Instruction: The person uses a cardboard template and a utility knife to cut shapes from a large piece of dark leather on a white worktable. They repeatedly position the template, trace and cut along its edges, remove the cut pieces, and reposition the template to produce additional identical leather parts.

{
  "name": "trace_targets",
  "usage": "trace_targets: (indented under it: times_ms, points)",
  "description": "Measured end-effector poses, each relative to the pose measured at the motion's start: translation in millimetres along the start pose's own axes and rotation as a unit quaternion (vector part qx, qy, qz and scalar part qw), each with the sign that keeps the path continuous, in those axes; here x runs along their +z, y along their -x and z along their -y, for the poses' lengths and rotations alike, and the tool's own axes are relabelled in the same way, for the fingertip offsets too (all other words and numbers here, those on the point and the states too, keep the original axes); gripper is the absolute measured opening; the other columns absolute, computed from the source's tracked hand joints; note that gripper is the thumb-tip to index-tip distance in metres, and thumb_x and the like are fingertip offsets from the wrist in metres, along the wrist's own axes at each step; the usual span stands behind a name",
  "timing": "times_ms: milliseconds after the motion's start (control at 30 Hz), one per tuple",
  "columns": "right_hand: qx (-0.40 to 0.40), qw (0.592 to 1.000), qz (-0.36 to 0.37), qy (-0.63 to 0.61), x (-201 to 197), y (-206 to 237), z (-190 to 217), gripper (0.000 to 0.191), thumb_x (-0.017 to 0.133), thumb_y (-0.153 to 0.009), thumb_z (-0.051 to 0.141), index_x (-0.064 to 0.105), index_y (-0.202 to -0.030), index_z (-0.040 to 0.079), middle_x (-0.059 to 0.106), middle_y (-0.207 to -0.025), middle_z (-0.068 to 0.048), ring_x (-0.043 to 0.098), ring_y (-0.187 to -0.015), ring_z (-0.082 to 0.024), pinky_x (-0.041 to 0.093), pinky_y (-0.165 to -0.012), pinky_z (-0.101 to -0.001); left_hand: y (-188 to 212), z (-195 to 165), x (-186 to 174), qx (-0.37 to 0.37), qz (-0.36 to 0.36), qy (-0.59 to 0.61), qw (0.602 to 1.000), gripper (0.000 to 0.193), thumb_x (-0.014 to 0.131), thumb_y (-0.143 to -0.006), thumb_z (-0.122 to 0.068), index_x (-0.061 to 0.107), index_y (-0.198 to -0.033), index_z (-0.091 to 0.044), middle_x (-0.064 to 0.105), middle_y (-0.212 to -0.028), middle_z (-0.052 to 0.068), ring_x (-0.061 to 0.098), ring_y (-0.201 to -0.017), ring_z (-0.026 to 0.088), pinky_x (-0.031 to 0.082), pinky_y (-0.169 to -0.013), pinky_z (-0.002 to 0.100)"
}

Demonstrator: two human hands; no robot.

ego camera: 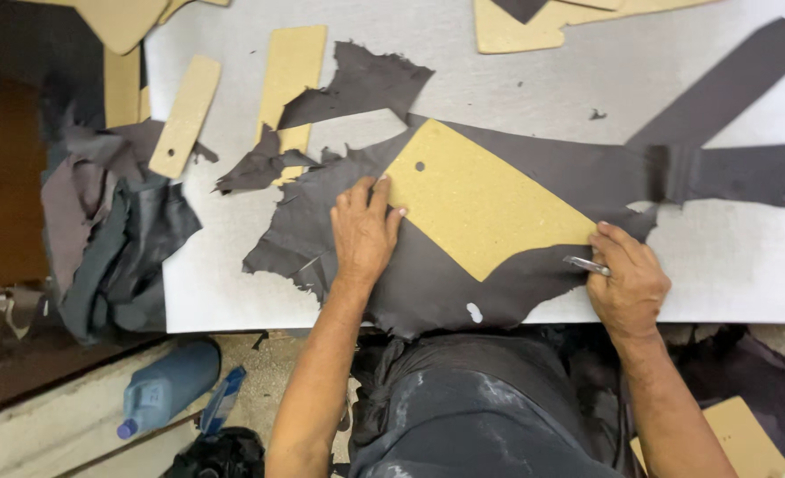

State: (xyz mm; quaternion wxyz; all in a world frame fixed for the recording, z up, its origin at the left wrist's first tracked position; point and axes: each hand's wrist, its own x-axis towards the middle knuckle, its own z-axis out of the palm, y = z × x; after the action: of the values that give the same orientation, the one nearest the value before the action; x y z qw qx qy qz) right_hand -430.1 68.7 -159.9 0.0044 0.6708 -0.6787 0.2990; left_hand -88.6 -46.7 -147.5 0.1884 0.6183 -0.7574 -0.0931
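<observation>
A dark grey-brown leather hide (534, 168) with ragged edges lies spread on a white cutting board (720, 265). On it rests a tan cardboard pattern (476, 204), five-sided, with a small hole near its upper left. My left hand (363, 232) lies flat at the pattern's left edge, fingers pressing on both card and leather. My right hand (627, 281) grips a small metal knife (584, 264) whose tip sits at the pattern's lower right corner.
Leather scraps (357, 84) and long tan card templates (293, 75) lie at the back left. A heap of dark leather (113, 239) hangs off the left edge. A dark strip (724, 84) runs to the back right. A blue bottle (166, 385) stands on the floor.
</observation>
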Motion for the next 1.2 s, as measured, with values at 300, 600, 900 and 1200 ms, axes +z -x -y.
trace_targets:
  times_ms: [300,600,900,1200]
  points:
    - [-0.017,1.000,0.002,0.007,14.0,13.9,-10.2,0.024,0.068,-0.095,-0.010,0.076,-0.112,0.004,0.075,-0.124,-0.009,0.072,-0.109,-0.028,0.059,-0.097,-0.0339,15.3,33.4,-4.1,-0.025,-0.053,0.089,0.994,0.052,0.071,-0.094,-0.022,0.059,-0.142,-0.006,0.059,-0.134,0.014,0.054,-0.121,0.034,0.042,-0.102,0.047]
    - [-0.040,0.999,0.016,0.004,20.2,24.7,-21.9,0.024,0.069,-0.092,-0.010,0.067,-0.115,-0.003,0.068,-0.126,-0.018,0.068,-0.110,-0.033,0.058,-0.098,-0.0372,109.1,155.2,-71.5,-0.271,-0.139,0.044,0.952,0.034,0.066,-0.099,-0.014,0.068,-0.131,-0.005,0.066,-0.128,0.013,0.057,-0.121,0.030,0.044,-0.108,0.043]
    - [0.000,0.999,0.046,0.013,26.5,31.4,-28.6,0.024,0.069,-0.093,-0.005,0.067,-0.116,-0.003,0.066,-0.130,-0.020,0.065,-0.103,-0.033,0.057,-0.090,-0.0377,113.8,149.8,-66.0,-0.199,-0.177,-0.079,0.961,0.046,0.083,-0.081,-0.028,0.070,-0.116,0.000,0.061,-0.110,0.015,0.054,-0.101,0.035,0.041,-0.086,0.048]
    - [-0.057,0.997,0.022,0.056,26.1,31.7,-22.4,0.022,0.073,-0.097,0.000,0.065,-0.118,-0.001,0.064,-0.128,-0.019,0.065,-0.111,-0.035,0.057,-0.099,-0.0391,91.4,179.8,-64.0,-0.175,-0.164,-0.033,0.970,0.023,0.083,-0.087,-0.025,0.067,-0.090,-0.008,0.062,-0.090,0.006,0.055,-0.087,0.028,0.039,-0.080,0.045]
